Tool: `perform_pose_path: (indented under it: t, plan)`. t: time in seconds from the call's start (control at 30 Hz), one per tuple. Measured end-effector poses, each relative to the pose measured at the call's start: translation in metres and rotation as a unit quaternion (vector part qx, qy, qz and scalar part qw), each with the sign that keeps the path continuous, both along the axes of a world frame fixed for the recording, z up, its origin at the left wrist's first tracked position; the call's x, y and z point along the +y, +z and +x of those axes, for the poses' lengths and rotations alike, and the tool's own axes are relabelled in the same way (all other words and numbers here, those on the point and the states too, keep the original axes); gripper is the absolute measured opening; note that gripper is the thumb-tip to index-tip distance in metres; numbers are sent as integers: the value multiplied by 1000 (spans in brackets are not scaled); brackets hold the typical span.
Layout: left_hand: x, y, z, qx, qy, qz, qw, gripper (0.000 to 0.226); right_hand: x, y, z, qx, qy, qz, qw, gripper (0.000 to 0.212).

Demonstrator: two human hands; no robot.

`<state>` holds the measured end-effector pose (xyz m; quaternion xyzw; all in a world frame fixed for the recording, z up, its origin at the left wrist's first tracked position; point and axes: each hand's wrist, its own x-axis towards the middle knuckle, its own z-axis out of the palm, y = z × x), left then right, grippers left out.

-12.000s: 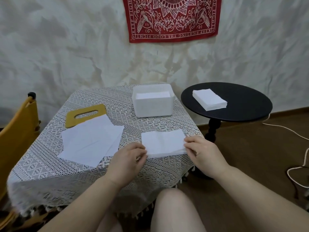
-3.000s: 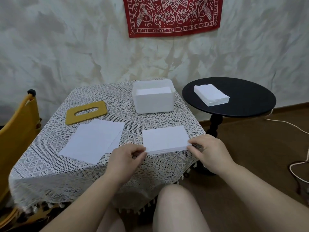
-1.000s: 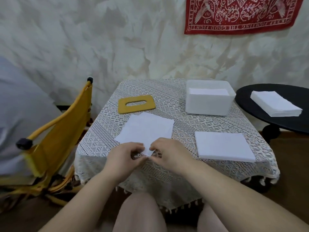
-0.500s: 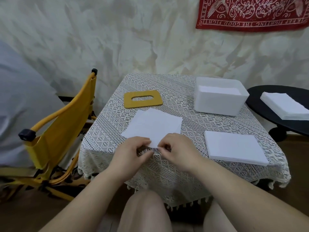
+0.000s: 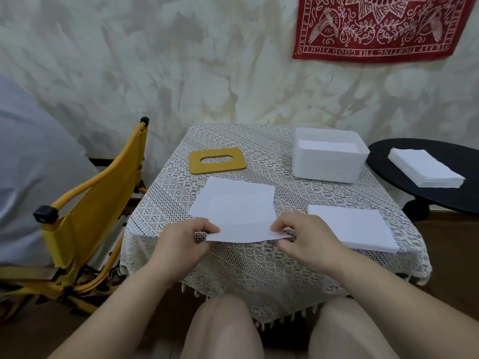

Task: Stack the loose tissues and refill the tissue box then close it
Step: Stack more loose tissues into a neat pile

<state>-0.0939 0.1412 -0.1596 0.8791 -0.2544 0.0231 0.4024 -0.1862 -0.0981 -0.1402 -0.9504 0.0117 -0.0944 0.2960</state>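
Head view: loose tissues [image 5: 237, 203] lie centre-near on tabletop [image 5: 233, 265], left hand [image 5: 185, 235] & right hand [image 5: 303, 234] pinching near corners. Lift evenly, w/o creasing, lay square on stacked pile [image 5: 352, 228] just right; open tissue box [image 5: 328, 158] far right, lid [image 5: 217, 160] far left.

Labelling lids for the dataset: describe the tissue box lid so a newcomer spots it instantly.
On the lace-covered table, look at the far left area, beyond the loose tissues. The tissue box lid lies flat there, apart from the white tissue box: the only mustard-yellow piece, with an oval slot.
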Motion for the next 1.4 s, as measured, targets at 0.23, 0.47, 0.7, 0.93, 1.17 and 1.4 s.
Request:
perform_pose_path:
  t: [0.23,0.47,0.7,0.93,1.17,1.4]
  plan:
    - [-5,9,-1,-17,65,-73,995,16,6,6,12,-71,-72,65,993,8]
    - [-13,1,15,-54,152,4,987,53,10,-14,25,-161,-120,-51,978,29]
    - [-2,-12,12,-120,21,120,985,27,13,-22,27,-77,-2,-118,990,17]
    - [0,0,23,-106,-12,148,983,21,10,-10,36,-3,-3,-99,995,27]
    - [-2,-4,19,-126,1,127,984,17,10,-10,40,-18,-9,-172,985,22]
    - [-6,-4,19,-100,14,129,986,28,8,-8,40,-11,-44,-87,995,25]
